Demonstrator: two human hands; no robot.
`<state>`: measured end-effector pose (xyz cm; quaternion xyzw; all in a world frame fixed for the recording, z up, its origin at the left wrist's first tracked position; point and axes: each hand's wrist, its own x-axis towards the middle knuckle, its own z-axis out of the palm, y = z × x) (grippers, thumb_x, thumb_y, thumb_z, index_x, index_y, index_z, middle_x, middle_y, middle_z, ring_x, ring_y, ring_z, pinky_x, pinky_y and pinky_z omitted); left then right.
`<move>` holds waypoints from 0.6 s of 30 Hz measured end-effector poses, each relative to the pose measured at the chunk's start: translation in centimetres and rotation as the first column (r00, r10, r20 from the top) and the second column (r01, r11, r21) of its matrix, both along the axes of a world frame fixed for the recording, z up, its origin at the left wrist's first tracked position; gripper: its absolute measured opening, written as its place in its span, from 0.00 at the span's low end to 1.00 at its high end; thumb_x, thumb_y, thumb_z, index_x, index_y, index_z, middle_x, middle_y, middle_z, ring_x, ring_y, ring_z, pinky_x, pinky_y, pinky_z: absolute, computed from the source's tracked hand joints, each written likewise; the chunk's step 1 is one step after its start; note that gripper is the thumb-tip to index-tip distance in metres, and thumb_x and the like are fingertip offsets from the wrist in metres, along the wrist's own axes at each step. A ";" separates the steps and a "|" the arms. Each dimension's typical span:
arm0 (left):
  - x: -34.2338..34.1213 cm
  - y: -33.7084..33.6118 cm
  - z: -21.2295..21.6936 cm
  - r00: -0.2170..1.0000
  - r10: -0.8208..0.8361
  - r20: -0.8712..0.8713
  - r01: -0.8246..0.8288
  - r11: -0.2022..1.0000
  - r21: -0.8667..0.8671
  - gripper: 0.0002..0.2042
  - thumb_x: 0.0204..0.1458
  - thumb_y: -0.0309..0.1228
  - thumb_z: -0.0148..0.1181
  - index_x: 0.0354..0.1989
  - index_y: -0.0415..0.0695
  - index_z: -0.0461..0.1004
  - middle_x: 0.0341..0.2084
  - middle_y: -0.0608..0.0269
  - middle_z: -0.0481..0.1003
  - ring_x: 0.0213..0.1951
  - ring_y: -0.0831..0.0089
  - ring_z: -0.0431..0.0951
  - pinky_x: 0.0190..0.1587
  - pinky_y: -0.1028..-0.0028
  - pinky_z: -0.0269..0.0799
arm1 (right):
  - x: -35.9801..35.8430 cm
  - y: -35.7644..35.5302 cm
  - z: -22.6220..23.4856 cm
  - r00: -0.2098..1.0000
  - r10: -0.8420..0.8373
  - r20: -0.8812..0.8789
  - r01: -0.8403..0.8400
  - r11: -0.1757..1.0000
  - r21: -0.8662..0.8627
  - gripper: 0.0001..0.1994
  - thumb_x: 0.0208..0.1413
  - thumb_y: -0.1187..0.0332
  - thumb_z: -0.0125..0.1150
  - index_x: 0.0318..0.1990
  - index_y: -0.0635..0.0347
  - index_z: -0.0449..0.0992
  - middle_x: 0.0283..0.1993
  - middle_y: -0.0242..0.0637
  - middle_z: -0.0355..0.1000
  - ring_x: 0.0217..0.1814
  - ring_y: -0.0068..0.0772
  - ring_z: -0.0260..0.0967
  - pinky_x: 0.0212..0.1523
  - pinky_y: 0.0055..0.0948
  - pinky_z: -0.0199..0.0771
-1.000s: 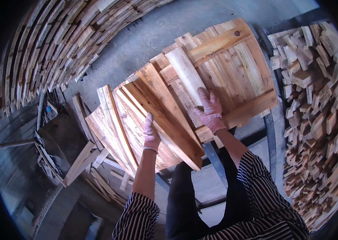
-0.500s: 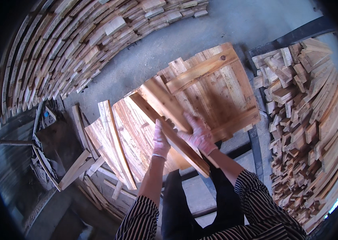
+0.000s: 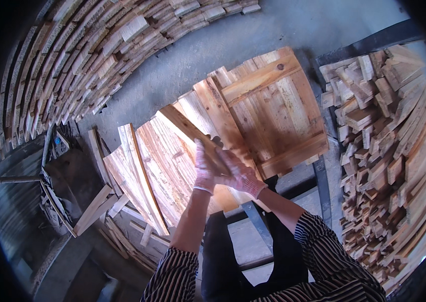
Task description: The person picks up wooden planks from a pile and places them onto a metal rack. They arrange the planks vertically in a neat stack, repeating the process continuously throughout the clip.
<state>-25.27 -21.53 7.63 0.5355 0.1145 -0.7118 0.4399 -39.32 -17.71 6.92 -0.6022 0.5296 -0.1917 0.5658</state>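
Observation:
Both my hands wear pinkish-white gloves. My left hand [image 3: 204, 169] is closed on the left side of a wooden board [image 3: 183, 123], which slants from the upper left down to my palms. My right hand [image 3: 239, 174] grips the same board from its right side near the close end; its fingers lie partly over the wood, and that end is hidden between the hands. Under them is a broad layer of planks [image 3: 155, 151] set side by side. Another board [image 3: 223, 108] lies across this layer, just right of the held one.
Two crosspieces, one far [image 3: 263, 80] and one near [image 3: 296, 155], rest on the planks' right part. A narrow strip [image 3: 145, 176] crosses their left part. Stacked lumber [image 3: 92, 55] fills the upper left; a heap of short wood pieces [image 3: 379, 126] stands right. Loose offcuts [image 3: 92, 214] lie lower left.
My right hand has let go of the second board, which now lies on the planks, and has moved left onto the board in my left hand. That board's near end has drawn up toward my hands.

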 end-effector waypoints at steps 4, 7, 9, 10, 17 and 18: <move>2.1 2.1 -1.8 0.295 -0.632 0.717 0.855 0.509 0.098 0.62 0.41 0.72 0.63 0.74 0.39 0.43 0.72 0.40 0.49 0.73 0.41 0.48 0.74 0.47 0.49 | -3.0 -3.7 1.8 0.988 -0.099 -0.118 0.101 0.995 0.012 0.44 0.46 0.53 0.78 0.71 0.44 0.63 0.60 0.54 0.69 0.61 0.51 0.70 0.59 0.45 0.76; 3.4 2.3 -2.9 -0.374 -0.709 0.598 0.798 0.082 0.597 0.72 0.35 0.67 0.72 0.76 0.39 0.27 0.75 0.34 0.27 0.75 0.34 0.22 0.74 0.43 0.29 | -8.4 -7.9 -0.2 0.849 -0.189 -0.494 0.131 0.980 -0.150 0.45 0.51 0.46 0.72 0.75 0.42 0.56 0.65 0.59 0.65 0.62 0.57 0.68 0.62 0.48 0.71; 2.6 2.7 -2.9 -0.392 -0.616 0.684 0.819 0.106 0.564 0.70 0.37 0.64 0.72 0.76 0.38 0.27 0.74 0.29 0.26 0.74 0.30 0.21 0.72 0.39 0.26 | -9.6 -8.4 -3.3 0.737 -0.169 -0.655 0.067 0.982 -0.178 0.45 0.53 0.44 0.67 0.76 0.41 0.52 0.68 0.60 0.61 0.63 0.62 0.66 0.64 0.48 0.68; 2.0 2.3 -2.7 -0.369 -0.620 0.693 0.835 0.105 0.539 0.68 0.39 0.59 0.73 0.76 0.36 0.28 0.74 0.28 0.27 0.74 0.29 0.21 0.72 0.38 0.28 | -9.3 -7.4 -4.6 0.733 -0.146 -0.664 0.026 0.982 -0.187 0.44 0.55 0.45 0.65 0.76 0.41 0.51 0.69 0.61 0.59 0.64 0.64 0.65 0.65 0.49 0.67; 11.7 6.7 -2.7 -0.213 -0.388 0.897 0.714 0.565 0.414 0.54 0.45 0.55 0.73 0.77 0.47 0.47 0.74 0.42 0.48 0.75 0.46 0.45 0.76 0.57 0.46 | -5.1 -4.5 -4.1 0.633 0.140 -0.761 -0.163 0.986 0.046 0.41 0.60 0.44 0.56 0.78 0.36 0.46 0.73 0.63 0.53 0.72 0.64 0.55 0.69 0.51 0.60; 13.7 6.3 -2.3 -0.159 -0.404 0.901 0.573 0.705 0.417 0.55 0.45 0.55 0.73 0.77 0.46 0.46 0.73 0.42 0.50 0.75 0.47 0.46 0.75 0.57 0.46 | -6.3 -4.6 -4.7 0.600 0.114 -0.792 -0.177 0.984 0.007 0.42 0.59 0.43 0.56 0.78 0.34 0.46 0.74 0.60 0.53 0.71 0.64 0.57 0.68 0.52 0.62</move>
